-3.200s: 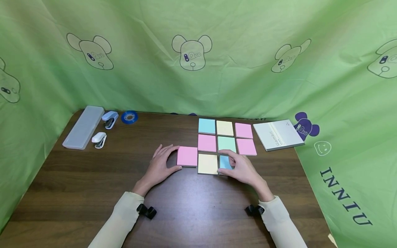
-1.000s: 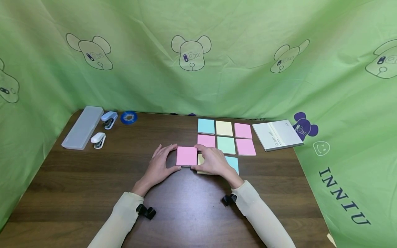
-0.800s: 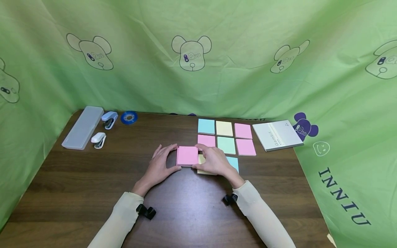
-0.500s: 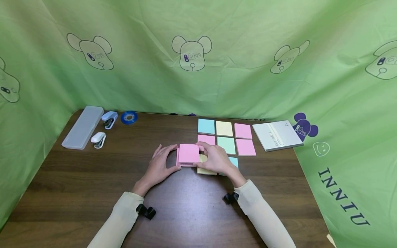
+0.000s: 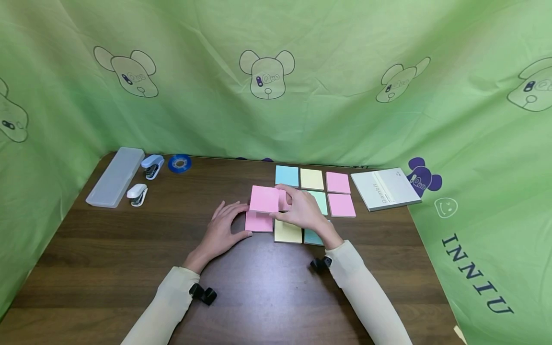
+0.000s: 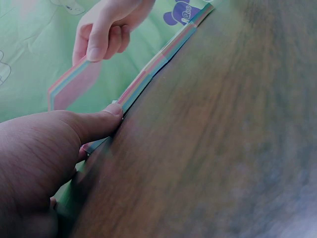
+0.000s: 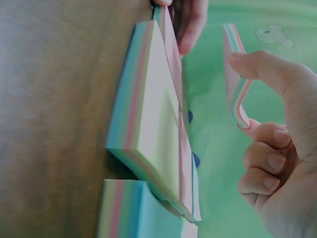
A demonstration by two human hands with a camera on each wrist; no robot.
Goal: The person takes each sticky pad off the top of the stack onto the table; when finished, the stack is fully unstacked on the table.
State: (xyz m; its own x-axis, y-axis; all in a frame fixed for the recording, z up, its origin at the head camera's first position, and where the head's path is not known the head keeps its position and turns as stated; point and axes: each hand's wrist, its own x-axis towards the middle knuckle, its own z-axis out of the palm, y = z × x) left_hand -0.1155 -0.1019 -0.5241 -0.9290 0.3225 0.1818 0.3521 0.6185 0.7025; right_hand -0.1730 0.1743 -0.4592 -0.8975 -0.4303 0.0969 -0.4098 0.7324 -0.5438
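My right hand pinches a thin sticky note pad, pink on top, between thumb and fingers. It is raised above another pink sticky note pad on the table. My left hand holds that lower pad at its left side, thumb at the front edge and index finger at the back. In the right wrist view the raised pad shows coloured layers and bends slightly between the fingertips. A pale yellow pad and a blue pad lie to the right, the blue one partly under the right hand.
More pads lie in rows behind, including a blue one, a green one and a pink one. A white notebook is at right. At back left are a translucent case, two staplers and blue tape.
My right hand moved from the blue pad to the pink one, then lifted a thin pad off its top, upward and away from me. My left hand stays put.
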